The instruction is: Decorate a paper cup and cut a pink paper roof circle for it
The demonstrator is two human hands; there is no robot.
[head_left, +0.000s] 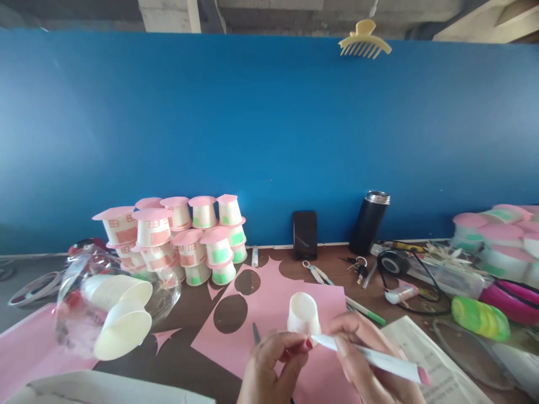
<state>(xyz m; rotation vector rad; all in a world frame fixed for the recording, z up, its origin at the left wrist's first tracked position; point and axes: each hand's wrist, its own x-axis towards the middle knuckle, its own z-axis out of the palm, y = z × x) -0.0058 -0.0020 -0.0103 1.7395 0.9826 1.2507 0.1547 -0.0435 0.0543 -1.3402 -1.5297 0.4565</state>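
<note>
Paper cup [302, 313] is upside down over the pink sheet [273, 303], front centre. Left hand [269, 367] pinches its lower rim; right hand [357, 353] is closed round a marker [374, 359]. Cup looks light, thin-walled and crushable: best held at the rim, gently.

Blue panel [269, 140] spans the whole back, matte, evenly lit, no hard shadows. Bare concrete [295, 17] above it, with a pale beam [484, 22] at top right and a yellow hair clip [364, 42] on the panel's top edge. Dark brown table [185, 317] butts against the panel.
</note>
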